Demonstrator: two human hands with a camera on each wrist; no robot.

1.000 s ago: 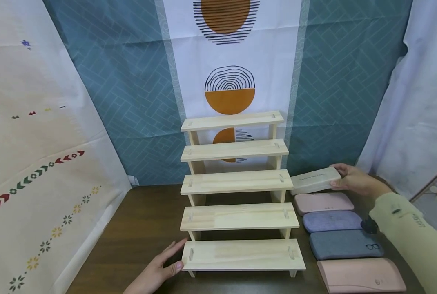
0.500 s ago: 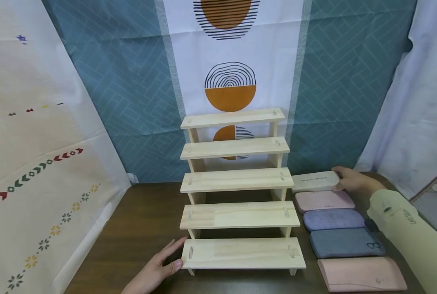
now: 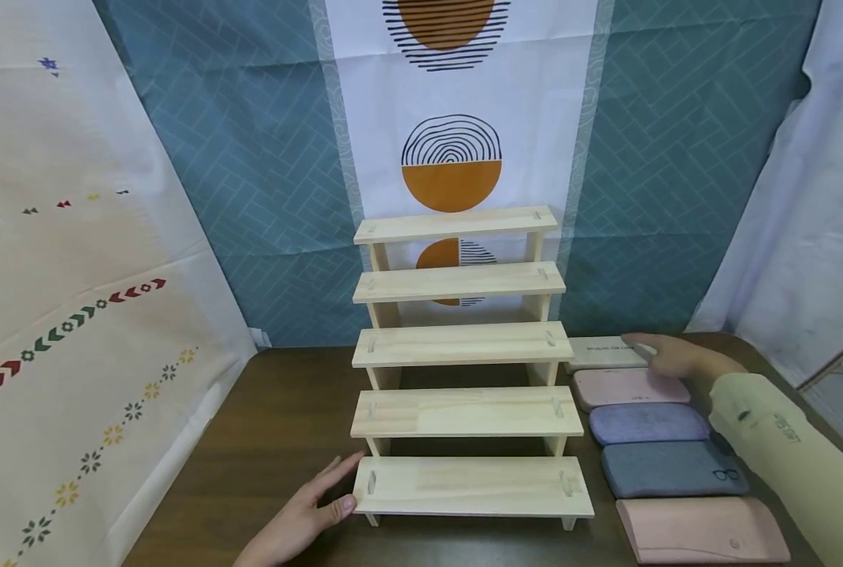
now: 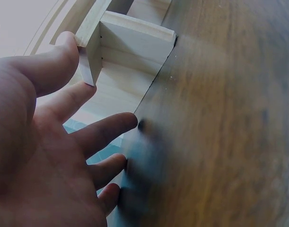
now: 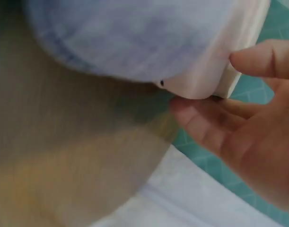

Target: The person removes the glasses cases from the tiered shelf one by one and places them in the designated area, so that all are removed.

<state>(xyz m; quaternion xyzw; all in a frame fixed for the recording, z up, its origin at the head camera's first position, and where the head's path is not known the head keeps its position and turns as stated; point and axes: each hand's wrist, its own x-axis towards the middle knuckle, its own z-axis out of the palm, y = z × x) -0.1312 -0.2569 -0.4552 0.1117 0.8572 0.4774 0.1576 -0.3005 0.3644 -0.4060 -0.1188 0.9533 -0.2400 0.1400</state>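
Note:
In the head view, a light wood stepped display stand [image 3: 471, 487] rises at the center. My left hand [image 3: 301, 512] rests at the left end of its lowest step, thumb and index fingertips at the board's end. The left wrist view shows the other fingers of that hand [image 4: 64, 137] spread beside the stand's side panel [image 4: 135, 40]. My right hand [image 3: 677, 358] lies over the right end of a white glasses case [image 3: 595, 352], index finger stretched along its top. From the right wrist, the thumb [image 5: 258, 59] is beside the case ends and other fingers sit just below.
Nearer than the white case, a pink case [image 3: 630, 387], a purple case [image 3: 648, 424], a blue-grey case [image 3: 673, 468] and a larger pink case [image 3: 701, 529] line the stand's right side. Patterned cloth [image 3: 251, 157] hangs behind the dark wooden table [image 3: 265, 425].
The white case has come down from a tilted position to lie flat behind the small pink case. My right fingers have loosened, the index now extended. My left hand stays by the lowest step.

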